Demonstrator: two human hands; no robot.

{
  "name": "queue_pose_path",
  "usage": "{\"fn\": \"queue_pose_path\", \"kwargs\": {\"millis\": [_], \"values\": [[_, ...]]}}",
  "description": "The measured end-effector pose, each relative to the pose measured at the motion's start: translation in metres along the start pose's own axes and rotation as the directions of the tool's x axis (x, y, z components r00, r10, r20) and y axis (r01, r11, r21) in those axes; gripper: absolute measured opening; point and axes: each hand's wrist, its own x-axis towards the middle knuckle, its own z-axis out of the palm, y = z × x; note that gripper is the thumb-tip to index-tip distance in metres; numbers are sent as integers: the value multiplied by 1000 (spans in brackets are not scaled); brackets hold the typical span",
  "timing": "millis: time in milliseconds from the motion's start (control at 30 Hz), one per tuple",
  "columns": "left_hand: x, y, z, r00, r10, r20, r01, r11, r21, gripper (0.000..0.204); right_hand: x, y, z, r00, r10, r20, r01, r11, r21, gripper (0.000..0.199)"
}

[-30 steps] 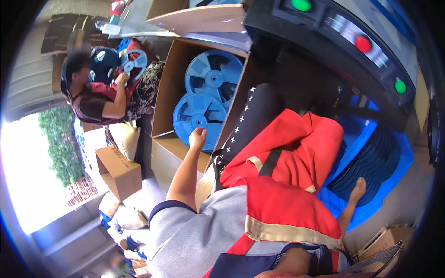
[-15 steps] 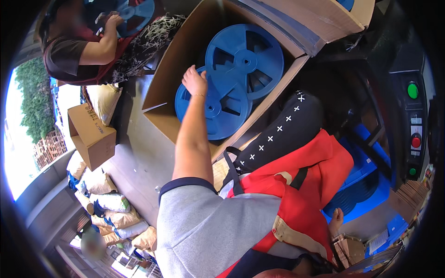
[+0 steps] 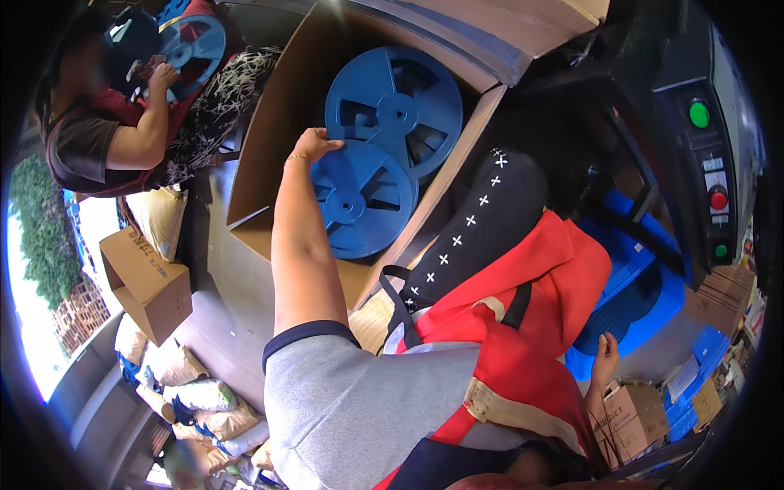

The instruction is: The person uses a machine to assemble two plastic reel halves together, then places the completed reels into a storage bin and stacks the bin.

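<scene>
Two large blue plastic reels lie overlapping in a deep open cardboard box (image 3: 273, 122). My left hand (image 3: 314, 144) reaches in, its fingers closed at the upper-left rim of the nearer reel (image 3: 377, 232). The farther reel (image 3: 425, 122) rests partly beneath it. Their spoked faces and centre holes are turned up. My right hand (image 3: 605, 354) hangs low at my right side, fingers curled together, with nothing visible in it; most of that arm is hidden behind my red apron (image 3: 543, 269). The box's bottom is mostly hidden by the reels.
At the upper left a co-worker (image 3: 106, 147) handles another blue reel (image 3: 200, 53). A small open carton (image 3: 155, 286) and several stuffed sacks (image 3: 200, 396) stand along the left. To the right are a blue plastic bin (image 3: 661, 314) and a black panel with coloured buttons (image 3: 712, 175).
My left hand has come down onto the nearer reel's rim, fingers drawn together. That reel looks smaller, deeper in the box. My right hand has risen slightly; the whole view has shifted.
</scene>
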Motion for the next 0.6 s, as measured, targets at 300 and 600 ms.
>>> {"fn": "queue_pose_path", "kwargs": {"millis": [300,600], "values": [[-175,133,-98,959,267,-98,-282,939,-198,18,14,-28,24,969,-245,27,247,967,-68,26],[-261,187,-93,896,433,-96,-400,696,-596,13,14,-291,122,736,-618,275,62,466,883,63]]}}
